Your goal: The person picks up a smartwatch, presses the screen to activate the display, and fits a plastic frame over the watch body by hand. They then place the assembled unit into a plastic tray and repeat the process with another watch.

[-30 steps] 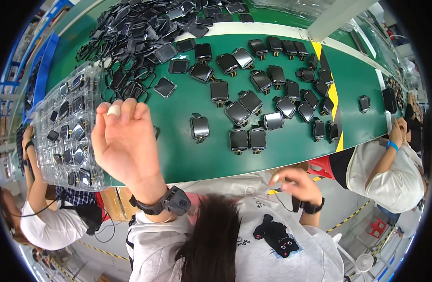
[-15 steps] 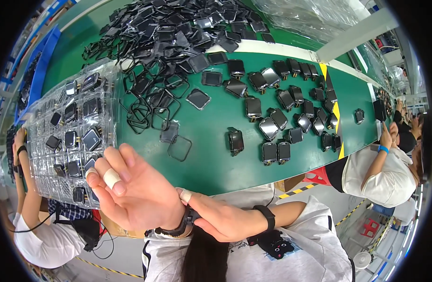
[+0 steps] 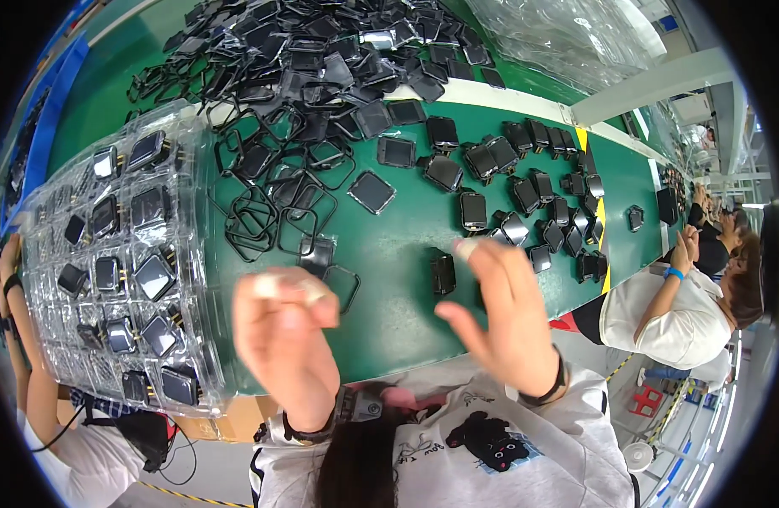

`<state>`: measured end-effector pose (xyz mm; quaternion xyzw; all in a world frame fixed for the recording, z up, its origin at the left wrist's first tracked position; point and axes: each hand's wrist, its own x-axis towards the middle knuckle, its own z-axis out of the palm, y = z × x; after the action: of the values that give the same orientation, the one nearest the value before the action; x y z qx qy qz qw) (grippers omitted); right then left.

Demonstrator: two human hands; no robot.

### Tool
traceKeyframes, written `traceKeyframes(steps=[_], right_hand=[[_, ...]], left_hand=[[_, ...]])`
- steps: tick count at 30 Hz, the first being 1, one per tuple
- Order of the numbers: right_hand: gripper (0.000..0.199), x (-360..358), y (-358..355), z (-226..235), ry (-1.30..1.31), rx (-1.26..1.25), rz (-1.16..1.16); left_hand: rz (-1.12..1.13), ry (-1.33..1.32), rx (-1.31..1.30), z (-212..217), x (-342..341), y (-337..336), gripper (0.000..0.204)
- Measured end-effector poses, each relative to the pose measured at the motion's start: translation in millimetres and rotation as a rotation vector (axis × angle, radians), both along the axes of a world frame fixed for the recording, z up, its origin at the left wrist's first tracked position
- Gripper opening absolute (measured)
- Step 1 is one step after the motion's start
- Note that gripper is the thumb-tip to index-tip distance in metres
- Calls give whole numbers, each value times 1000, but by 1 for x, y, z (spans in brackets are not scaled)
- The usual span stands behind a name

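My left hand (image 3: 286, 339) hovers over the front edge of the green table, slightly blurred. Its fingers, with white wraps on the tips, are curled in, and I see nothing in them. To its right, my right hand (image 3: 515, 313) is open, thumb and fingers apart, holding nothing. Just left of its fingertips stands a single black square watch body (image 3: 443, 271); whether they touch I cannot tell. Several similar dark watch bodies (image 3: 472, 210) lie beyond and right of that hand, some partly hidden by it. Thin black square frames (image 3: 343, 288) lie beyond my left hand.
A clear plastic tray (image 3: 211, 339) with watch bodies in its pockets lies at the left. A big heap of dark square parts (image 3: 321, 63) covers the far side. Clear plastic sheeting (image 3: 567, 42) lies far right. A blue bin (image 3: 46, 118) and co-workers flank both sides.
My right hand has let go of my left wrist and moved right and up to beside the lone watch body. My left hand has moved right, its fingers more curled. The view has shifted slightly.
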<state>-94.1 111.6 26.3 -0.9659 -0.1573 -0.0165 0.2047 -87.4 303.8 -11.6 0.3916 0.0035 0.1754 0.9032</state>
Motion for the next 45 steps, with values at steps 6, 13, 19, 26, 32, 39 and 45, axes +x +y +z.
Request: traceKeyframes(steps=[6, 13, 19, 26, 32, 39, 45], right_hand=[[58, 20, 4, 1, 148, -69, 199], [46, 46, 19, 25, 338, 341, 673], [33, 82, 52, -11, 183, 27, 765], [26, 72, 43, 15, 340, 404, 691], [25, 70, 36, 13, 195, 464, 645], [26, 69, 24, 2, 345, 536, 484], [25, 84, 15, 5, 536, 581, 518]], left_hand=[[-394, 228, 462, -10, -17, -15, 37], [-825, 207, 19, -26, -40, 17, 50], [-532, 156, 198, -24, -50, 44, 48], [-173, 279, 298, -14, -41, 35, 44], [-441, 184, -116, -16, -33, 11, 49], [-372, 113, -2, -25, -31, -12, 42], [-309, 80, -14, -29, -30, -20, 36]])
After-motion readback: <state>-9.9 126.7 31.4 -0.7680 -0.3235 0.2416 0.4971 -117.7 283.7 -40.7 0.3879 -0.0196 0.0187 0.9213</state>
